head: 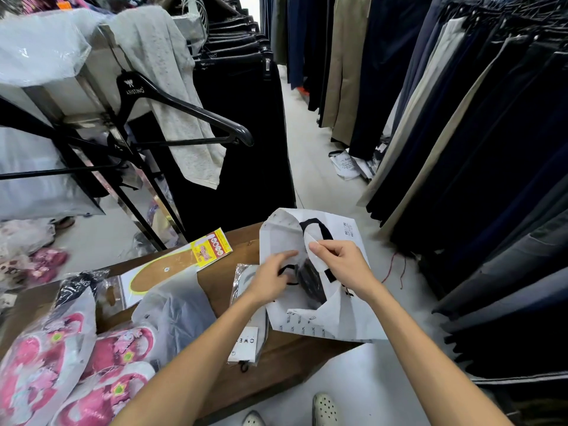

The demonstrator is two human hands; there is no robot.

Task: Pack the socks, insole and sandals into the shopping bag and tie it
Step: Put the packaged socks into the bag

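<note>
Both hands extended forward, fingers pinching.

We see two bare forearms with no sleeves reaching as far as the wrists, and no watch, ring or bracelet on either. Our left hand and right hand have short, plain nails. Below the wooden table, on our feet, we wear pale, cream-coloured clogs with rows of small round holes across the toes.
</note>
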